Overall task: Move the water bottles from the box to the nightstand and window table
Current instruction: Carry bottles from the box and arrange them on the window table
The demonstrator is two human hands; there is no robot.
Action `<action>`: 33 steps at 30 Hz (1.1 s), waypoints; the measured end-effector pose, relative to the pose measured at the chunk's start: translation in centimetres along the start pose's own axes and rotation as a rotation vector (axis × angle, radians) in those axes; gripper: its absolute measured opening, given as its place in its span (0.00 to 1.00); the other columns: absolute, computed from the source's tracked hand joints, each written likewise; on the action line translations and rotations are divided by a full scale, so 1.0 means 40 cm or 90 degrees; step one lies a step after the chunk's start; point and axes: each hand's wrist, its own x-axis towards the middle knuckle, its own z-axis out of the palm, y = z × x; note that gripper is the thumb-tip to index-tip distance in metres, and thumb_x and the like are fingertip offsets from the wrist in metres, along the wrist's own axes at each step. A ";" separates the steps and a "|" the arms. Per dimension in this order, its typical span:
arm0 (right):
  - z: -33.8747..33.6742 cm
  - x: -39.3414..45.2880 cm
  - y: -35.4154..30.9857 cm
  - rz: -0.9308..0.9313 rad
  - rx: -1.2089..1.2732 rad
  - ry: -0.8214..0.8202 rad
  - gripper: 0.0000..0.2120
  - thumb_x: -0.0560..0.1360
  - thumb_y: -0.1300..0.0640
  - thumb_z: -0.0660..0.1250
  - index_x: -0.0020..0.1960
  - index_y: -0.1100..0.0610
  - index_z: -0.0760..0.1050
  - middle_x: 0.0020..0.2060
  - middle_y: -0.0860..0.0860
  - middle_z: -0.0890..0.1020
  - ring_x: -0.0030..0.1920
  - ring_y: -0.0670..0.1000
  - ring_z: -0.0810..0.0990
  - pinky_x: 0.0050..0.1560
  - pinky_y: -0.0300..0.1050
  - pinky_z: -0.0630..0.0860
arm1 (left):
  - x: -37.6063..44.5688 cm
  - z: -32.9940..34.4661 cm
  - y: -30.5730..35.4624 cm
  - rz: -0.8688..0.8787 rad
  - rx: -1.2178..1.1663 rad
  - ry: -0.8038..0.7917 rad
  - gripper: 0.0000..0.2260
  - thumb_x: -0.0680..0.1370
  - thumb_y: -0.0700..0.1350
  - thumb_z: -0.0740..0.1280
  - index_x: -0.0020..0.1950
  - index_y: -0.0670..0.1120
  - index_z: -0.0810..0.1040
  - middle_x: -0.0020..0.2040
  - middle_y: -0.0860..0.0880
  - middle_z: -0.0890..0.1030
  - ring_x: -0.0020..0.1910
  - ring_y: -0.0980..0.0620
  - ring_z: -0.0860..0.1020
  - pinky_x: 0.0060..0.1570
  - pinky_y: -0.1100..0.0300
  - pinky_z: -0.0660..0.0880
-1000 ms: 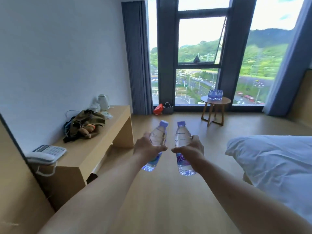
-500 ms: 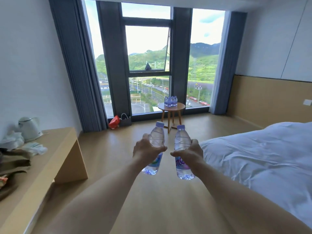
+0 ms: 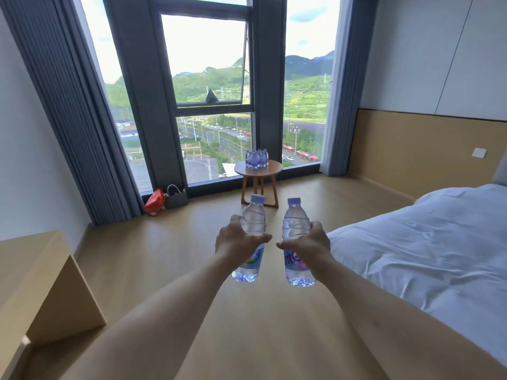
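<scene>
Water bottles stand upright, left bottle [image 3: 251, 237] gripped by left hand [image 3: 236, 241], right bottle [image 3: 296, 239] by right hand [image 3: 308, 244], arms outstretched.

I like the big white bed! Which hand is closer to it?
The right hand, gripping its bottle just beside the bed edge. The left hand, gripping the other bottle, is farther, over the floor.

The right bottle [image 3: 297, 242] is showing part of a white word on its purple label, cut off by the thumb of the right hand [image 3: 308, 244]; it cannot be read whole. The left bottle [image 3: 251, 242] is showing only a coloured label, with no lettering coming through clearly
</scene>
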 end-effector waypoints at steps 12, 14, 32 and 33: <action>0.148 0.677 -0.062 -0.002 0.021 -0.026 0.38 0.59 0.52 0.87 0.61 0.55 0.69 0.50 0.53 0.80 0.48 0.53 0.81 0.44 0.46 0.81 | 0.647 0.185 0.000 -0.067 0.006 0.018 0.33 0.59 0.69 0.76 0.56 0.54 0.71 0.45 0.53 0.78 0.44 0.51 0.79 0.41 0.55 0.78; 0.169 0.780 -0.085 -0.001 0.024 -0.029 0.38 0.59 0.52 0.87 0.61 0.55 0.69 0.51 0.53 0.80 0.49 0.54 0.81 0.42 0.45 0.80 | 0.748 0.205 0.011 -0.075 -0.004 0.028 0.34 0.58 0.70 0.75 0.56 0.54 0.72 0.45 0.53 0.79 0.45 0.51 0.79 0.43 0.54 0.79; 0.484 1.616 -0.140 0.038 0.057 0.022 0.36 0.58 0.58 0.87 0.60 0.57 0.72 0.49 0.54 0.81 0.49 0.55 0.83 0.50 0.53 0.84 | 1.655 0.409 -0.080 -0.017 -0.029 -0.062 0.33 0.63 0.66 0.79 0.59 0.50 0.74 0.50 0.50 0.80 0.49 0.49 0.78 0.39 0.56 0.73; 0.500 1.662 -0.149 0.038 0.060 0.027 0.36 0.58 0.58 0.87 0.60 0.57 0.72 0.49 0.53 0.81 0.49 0.55 0.83 0.50 0.52 0.84 | 1.712 0.415 -0.085 -0.016 -0.031 -0.070 0.33 0.63 0.66 0.79 0.59 0.50 0.74 0.51 0.49 0.81 0.50 0.48 0.78 0.40 0.56 0.73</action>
